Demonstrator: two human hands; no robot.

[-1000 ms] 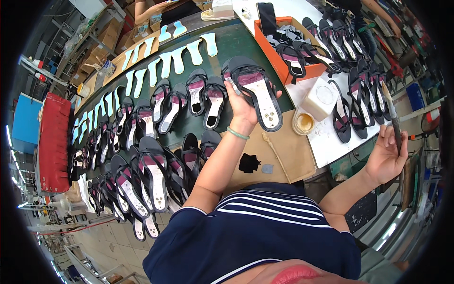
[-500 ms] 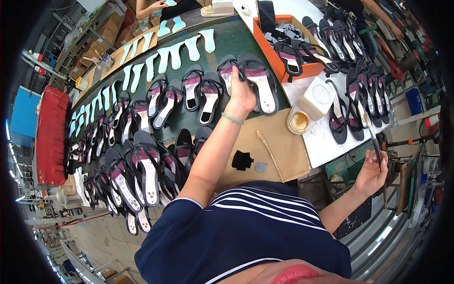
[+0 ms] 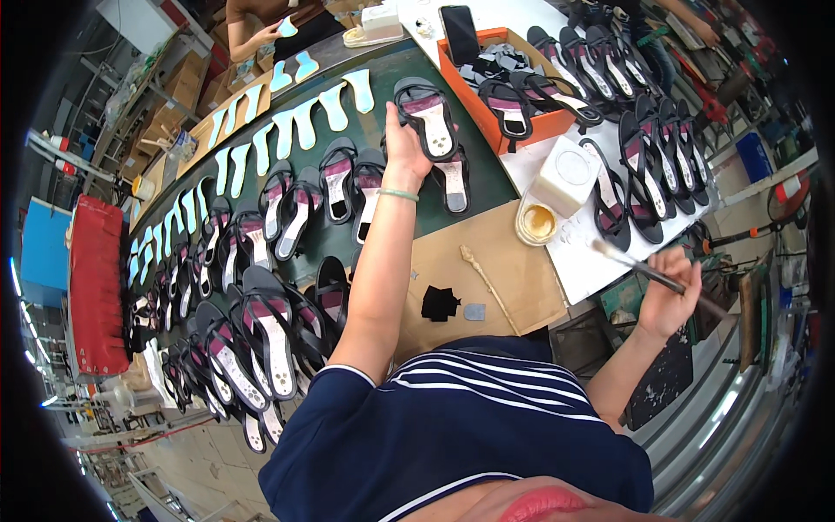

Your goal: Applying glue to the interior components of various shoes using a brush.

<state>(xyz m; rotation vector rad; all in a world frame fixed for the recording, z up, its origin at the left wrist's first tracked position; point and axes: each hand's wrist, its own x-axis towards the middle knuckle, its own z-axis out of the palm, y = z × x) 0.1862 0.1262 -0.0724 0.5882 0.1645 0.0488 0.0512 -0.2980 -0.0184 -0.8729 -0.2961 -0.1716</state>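
Observation:
My left hand [image 3: 405,146] grips a black sandal [image 3: 428,116] with a white and purple footbed, lifted over the green table. Below it, another black sandal [image 3: 454,184] lies partly covered on the table. In my right hand [image 3: 671,294] is a brush [image 3: 645,269], slightly blurred, its bristle end pointing left toward a jar of yellowish paste [image 3: 537,224]. A white block-shaped container [image 3: 566,178] stands against the jar. On the brown board [image 3: 539,283] in front of me lie black fabric patches [image 3: 440,304], a small grey patch [image 3: 474,311] and a paste-coated stick [image 3: 489,288].
Rows of black sandals [image 3: 268,326] fill the left, with pale insole pieces [image 3: 331,106] behind them. An orange box [image 3: 487,113] holds grey scraps and sandals; a phone [image 3: 458,33] leans there. More sandals [image 3: 647,148] stand at right. Another person's hand [image 3: 268,35] shows at the back.
The lifted sandal has moved left and up in my left hand, uncovering part of the sandal below. The brush has swung from near upright to slanting left, its bristles closer to the jar.

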